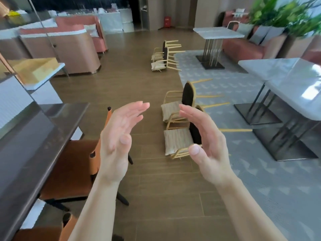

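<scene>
Since the near armchair [178,140], a tipped-over one with a light wooden frame, a black oval back and a beige striped seat cushion, lies on its side on the brown plank floor [156,188] right at the edge of the grey patterned carpet [260,180], the likeliest trouble is a poor hold. A grab at the cushion, which may be loose, or at one thin armrest could let the frame twist, slip out and drop back onto the planks. A second armchair [171,110] of the same make lies just beyond it, touching or nearly so, and a careless lift of the near one could snag the two frames together. Its pale legs reach across the carpet edge toward the dark base of the grey stone-topped table [278,72], so swinging it upright on that side might knock the base. The orange leather chair [73,167] beside the dark glossy tabletop [34,133] on the left narrows the walkway and leaves less room to step. At this moment the left hand [118,136] and the right hand [206,141] are raised with palms facing each other, the fingers [137,108] straight to softly bent and holding nothing. The near armchair is on the floor ahead of and below them, well apart. In the view it shows between the two hands, partly hidden behind the right hand, and no finger touches it.
</scene>
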The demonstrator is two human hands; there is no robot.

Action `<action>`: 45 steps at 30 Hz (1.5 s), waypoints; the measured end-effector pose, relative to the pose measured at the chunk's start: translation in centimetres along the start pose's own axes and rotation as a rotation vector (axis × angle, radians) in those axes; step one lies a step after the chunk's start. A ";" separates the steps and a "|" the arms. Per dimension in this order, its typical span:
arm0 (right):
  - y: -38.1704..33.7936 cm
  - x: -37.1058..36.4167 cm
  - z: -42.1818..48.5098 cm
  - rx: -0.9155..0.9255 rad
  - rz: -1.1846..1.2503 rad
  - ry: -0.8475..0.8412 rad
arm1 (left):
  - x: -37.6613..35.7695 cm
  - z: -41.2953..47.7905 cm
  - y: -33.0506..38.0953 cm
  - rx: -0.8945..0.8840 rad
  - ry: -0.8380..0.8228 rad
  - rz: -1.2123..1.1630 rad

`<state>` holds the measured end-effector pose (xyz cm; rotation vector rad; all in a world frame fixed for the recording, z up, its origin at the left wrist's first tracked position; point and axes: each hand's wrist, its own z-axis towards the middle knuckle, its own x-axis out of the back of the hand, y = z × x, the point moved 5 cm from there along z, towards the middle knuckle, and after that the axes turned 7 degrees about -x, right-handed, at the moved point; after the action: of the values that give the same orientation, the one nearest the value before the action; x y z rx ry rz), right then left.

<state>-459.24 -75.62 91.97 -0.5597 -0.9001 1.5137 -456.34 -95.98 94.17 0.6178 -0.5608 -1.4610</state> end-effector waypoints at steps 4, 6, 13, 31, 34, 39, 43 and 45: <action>4.8 0.1 5.7 -0.019 -0.017 0.065 | 1.4 6.3 -6.9 0.012 -0.047 0.032; 7.6 0.1 8.7 -0.021 -0.020 0.085 | 1.9 8.6 -10.6 0.020 -0.090 0.039; 17.8 -0.6 22.0 0.021 0.005 0.131 | 4.1 19.7 -21.2 0.021 -0.127 0.044; 34.5 1.0 44.1 -0.073 -0.314 0.519 | 3.6 45.8 -49.7 0.009 -0.400 -0.406; 35.8 1.2 45.2 -0.088 -0.412 0.635 | 2.1 48.9 -52.8 0.005 -0.507 -0.531; 36.2 1.9 44.4 -0.141 -0.533 0.830 | -2.5 51.0 -56.1 0.059 -0.669 -0.727; 37.4 3.7 44.1 -0.157 -0.578 0.899 | -5.5 51.7 -58.1 0.085 -0.704 -0.780; 38.5 5.0 45.0 -0.163 -0.568 0.906 | -6.6 52.1 -59.2 0.096 -0.710 -0.768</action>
<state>-518.38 -79.42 88.12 -0.9095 -0.4001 0.5557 -535.37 -92.38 91.53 0.3799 -1.0113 -2.4211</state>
